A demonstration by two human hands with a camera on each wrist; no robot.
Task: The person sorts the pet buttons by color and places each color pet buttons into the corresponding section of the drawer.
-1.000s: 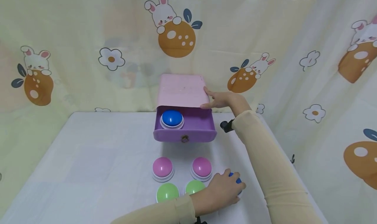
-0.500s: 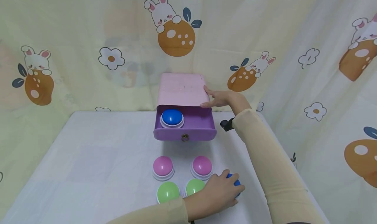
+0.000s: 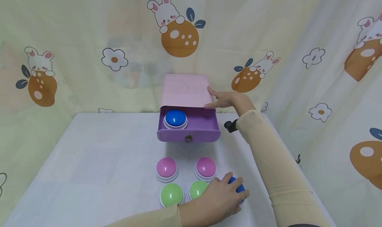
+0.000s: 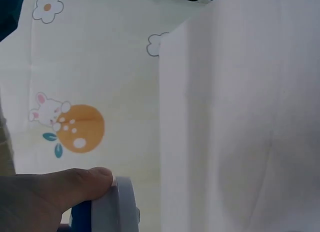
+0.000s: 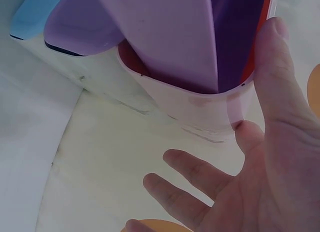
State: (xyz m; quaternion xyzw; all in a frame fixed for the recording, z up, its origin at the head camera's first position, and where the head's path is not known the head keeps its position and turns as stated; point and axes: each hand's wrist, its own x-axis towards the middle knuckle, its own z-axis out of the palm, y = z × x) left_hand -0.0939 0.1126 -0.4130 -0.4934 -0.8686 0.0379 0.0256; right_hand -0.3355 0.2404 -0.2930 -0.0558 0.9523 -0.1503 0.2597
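At the front right of the table, my left hand (image 3: 216,197) holds a blue dome push button (image 3: 240,188) with fingers curled over it. The left wrist view shows the thumb pressed against the button's white base (image 4: 106,209). My right hand (image 3: 228,100) touches the right side of a pink drawer case (image 3: 185,91); its fingers (image 5: 192,172) are spread, with thumb and index at the case's edge. The top purple drawer (image 3: 173,136) is pulled out. Inside it, on the left, sits another blue dome button (image 3: 175,118).
Two pink dome buttons (image 3: 166,167) stand side by side before the drawer. Closer to me are two green ones (image 3: 171,195), one partly behind the left hand. A second purple drawer front (image 5: 82,29) and a light blue one (image 5: 32,14) lie lower on the case. A printed curtain (image 3: 134,31) hangs behind.
My left forearm has shifted slightly left and toward me, while the fingers stay on the blue button. The right hand, case and drawer have not visibly moved.
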